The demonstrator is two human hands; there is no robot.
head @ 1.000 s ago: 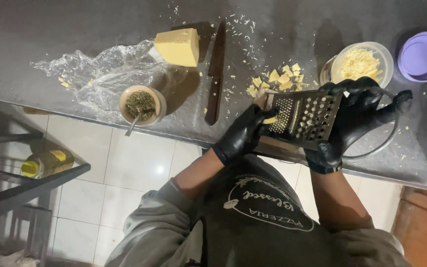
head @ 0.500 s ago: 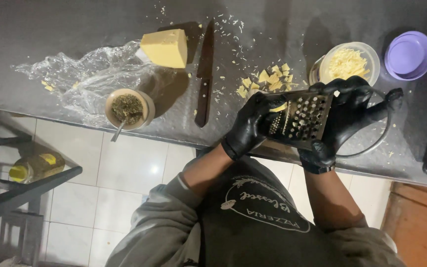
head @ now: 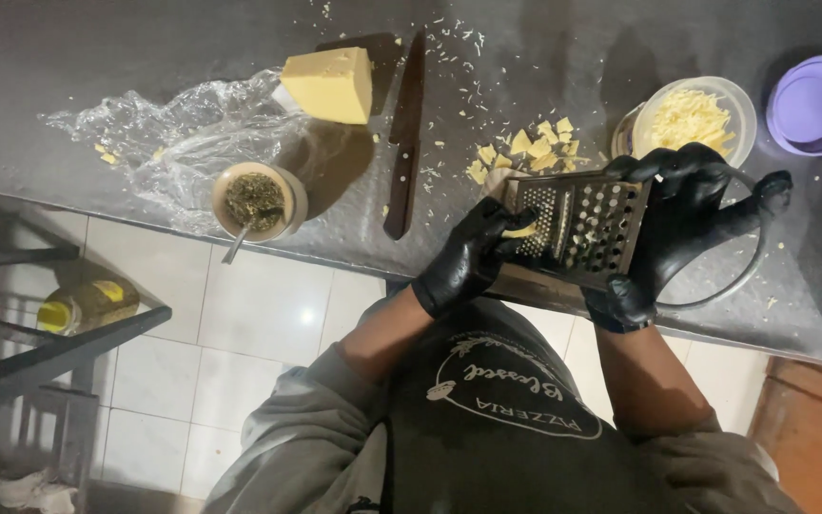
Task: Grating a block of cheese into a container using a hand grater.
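Grating cheese piece on grater, near counter edge

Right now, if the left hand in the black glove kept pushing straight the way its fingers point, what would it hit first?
The left hand already presses a small yellow cheese piece against the perforated metal grater. Going straight on, it would meet the grater face first, though depth is hard to judge from above.

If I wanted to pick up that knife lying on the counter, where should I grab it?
Probably by the dark handle, the end nearest the counter's front edge, coming from above. The knife lies flat with its blade pointing away toward the cheese block, so the handle is the safe, reachable part.
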